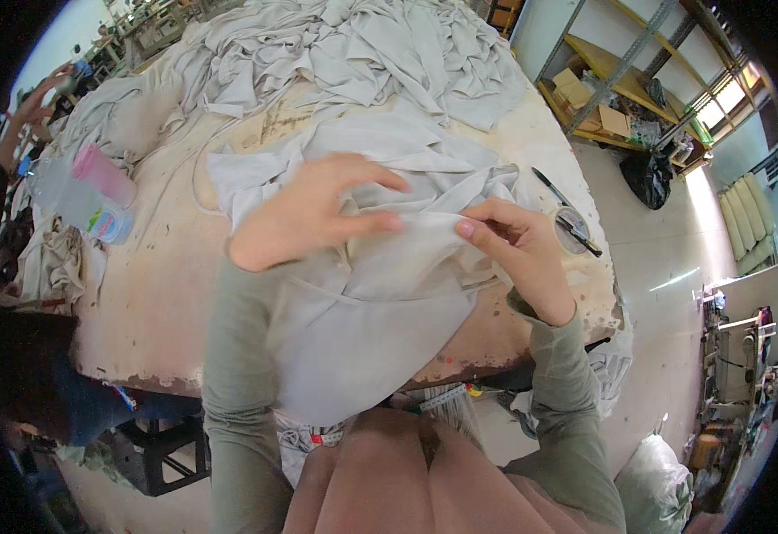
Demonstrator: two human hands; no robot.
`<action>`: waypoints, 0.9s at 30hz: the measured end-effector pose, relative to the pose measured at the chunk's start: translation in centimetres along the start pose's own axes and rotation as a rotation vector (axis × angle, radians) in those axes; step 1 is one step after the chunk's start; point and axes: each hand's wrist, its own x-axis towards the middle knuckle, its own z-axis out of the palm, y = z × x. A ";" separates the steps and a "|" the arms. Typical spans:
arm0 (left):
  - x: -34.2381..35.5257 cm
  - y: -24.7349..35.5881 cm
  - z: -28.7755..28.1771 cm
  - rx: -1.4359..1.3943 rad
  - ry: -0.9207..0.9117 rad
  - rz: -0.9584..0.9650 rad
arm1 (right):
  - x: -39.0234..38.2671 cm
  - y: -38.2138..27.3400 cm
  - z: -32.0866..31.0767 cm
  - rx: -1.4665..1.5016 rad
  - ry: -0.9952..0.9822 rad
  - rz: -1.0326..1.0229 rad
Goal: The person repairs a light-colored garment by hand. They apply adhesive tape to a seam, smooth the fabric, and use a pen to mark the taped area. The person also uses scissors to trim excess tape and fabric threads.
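Observation:
Light grey fabric (367,334) lies bunched on the worn pale table, its lower part hanging toward me over the near edge. My right hand (518,249) pinches a folded edge of it between thumb and fingers, near the middle. Over the fabric to the left, my left hand (313,214) is slightly blurred, thumb and fingers spread apart with nothing visible gripped. Just right of my right hand lie a tape roll (574,222) and black pens (547,182).
A large pile of grey cloth (344,58) covers the table's far side. At left stand a pink cup (102,173) and plastic bottle (107,227), with another person's arm (28,111) beyond. At right are metal shelves (616,67), a black bag (647,178) and a white sack (652,489).

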 end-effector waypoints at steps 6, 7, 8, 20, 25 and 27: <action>2.4 2.1 -0.5 -0.640 -0.176 -0.336 | 0.3 -1.5 -0.6 -0.047 -0.025 -0.035; 2.0 1.8 -1.4 -0.650 -0.084 -0.339 | 0.2 -1.3 -0.8 -0.049 0.006 -0.020; 1.4 1.4 -2.3 -0.648 0.007 -0.355 | 0.3 -1.2 -1.0 -0.050 0.032 0.002; -2.4 1.0 -6.8 -0.529 0.333 -0.391 | 0.0 0.1 -3.5 0.017 0.142 -0.022; -5.4 -0.6 -9.0 -0.457 0.631 -0.443 | 1.2 1.9 -3.8 -0.037 0.082 0.038; -5.9 -1.0 -10.2 -0.423 0.803 -0.483 | 1.9 2.1 -3.6 -0.114 0.025 -0.058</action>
